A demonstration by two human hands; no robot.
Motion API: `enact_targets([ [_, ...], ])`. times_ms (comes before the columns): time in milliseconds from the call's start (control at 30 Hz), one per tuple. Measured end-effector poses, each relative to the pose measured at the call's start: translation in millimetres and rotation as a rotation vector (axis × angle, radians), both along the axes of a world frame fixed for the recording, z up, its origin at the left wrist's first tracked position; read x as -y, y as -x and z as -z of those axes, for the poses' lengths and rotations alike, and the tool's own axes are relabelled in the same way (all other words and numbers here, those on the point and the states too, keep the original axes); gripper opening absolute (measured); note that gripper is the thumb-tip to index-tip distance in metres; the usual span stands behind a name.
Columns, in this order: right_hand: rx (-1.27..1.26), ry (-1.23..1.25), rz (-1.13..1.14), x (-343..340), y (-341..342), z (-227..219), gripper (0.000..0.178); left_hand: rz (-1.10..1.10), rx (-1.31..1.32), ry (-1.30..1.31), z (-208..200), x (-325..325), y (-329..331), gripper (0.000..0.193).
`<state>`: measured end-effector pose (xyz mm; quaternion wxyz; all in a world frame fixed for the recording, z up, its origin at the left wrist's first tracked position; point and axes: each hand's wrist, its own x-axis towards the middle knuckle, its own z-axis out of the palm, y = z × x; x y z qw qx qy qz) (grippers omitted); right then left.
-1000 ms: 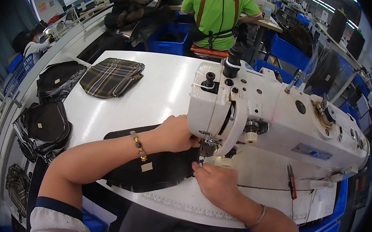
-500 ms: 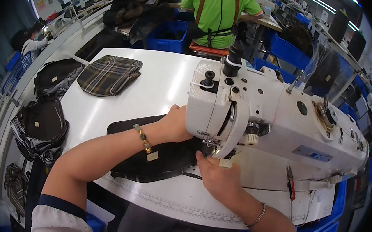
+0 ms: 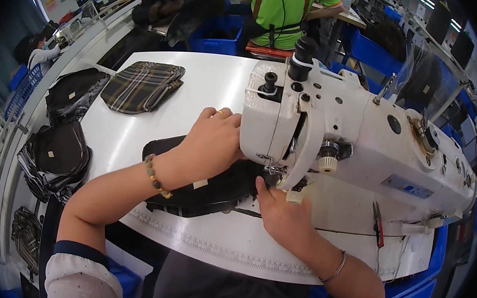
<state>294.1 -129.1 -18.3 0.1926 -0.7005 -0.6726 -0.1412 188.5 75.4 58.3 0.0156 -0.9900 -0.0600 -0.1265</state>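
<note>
A black fabric piece (image 3: 210,195) with plaid at its edge and a small pale tag lies under the white sewing machine (image 3: 346,122), by its needle area. Beside the machine's head my left hand (image 3: 213,143) is raised over the fabric. Its fingers are curled together, with the tips hidden, so what they hold, if anything, does not show. Below the needle, my right hand (image 3: 285,217) holds the fabric's right edge, the thumb stretched along it and the other fingers bent, partly covered by the machine.
Folded plaid pieces (image 3: 140,87) lie at the table's far left. Stacks of dark pieces (image 3: 54,156) sit left of the table. Red-handled snips (image 3: 379,225) rest right of my right hand. A person in green (image 3: 282,14) sits beyond, near blue bins (image 3: 218,33).
My left hand has risen off the fabric, its fingers now higher beside the machine's head. My right hand stays at the needle area. The whole view has shifted slightly.
</note>
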Motion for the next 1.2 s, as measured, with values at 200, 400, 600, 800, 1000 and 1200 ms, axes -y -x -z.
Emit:
enact_targets([
  [200, -0.018, 0.015, 0.000, -0.4, -0.7, -1.5, 0.041, 0.223, -0.266, 0.226, -8.3, 46.0, 44.7, 0.059],
  [400, 0.017, 0.030, 0.018, -1.8, -0.5, -9.3, 0.040, 0.201, -0.281, 0.088, 10.7, 44.4, 45.7, 0.054],
  [600, 0.018, 0.005, 0.035, 1.4, 1.3, -13.2, 0.040, 0.203, -0.079, 0.159, 17.6, 31.5, 40.0, 0.037],
  [800, 0.064, 0.083, -0.045, 2.0, 10.3, -11.8, 0.044, 0.188, 0.091, 0.156, 28.9, 26.0, 26.7, 0.017],
  [1000, 0.002, 0.251, -0.095, 9.8, 13.2, -17.9, 0.039, 0.166, 0.131, 0.200, 26.1, 27.0, 22.6, 0.017],
  [1200, -0.102, 0.088, -0.045, 10.4, 17.0, -24.5, 0.037, 0.168, 0.155, 0.350, 26.1, 28.8, 25.6, 0.017],
])
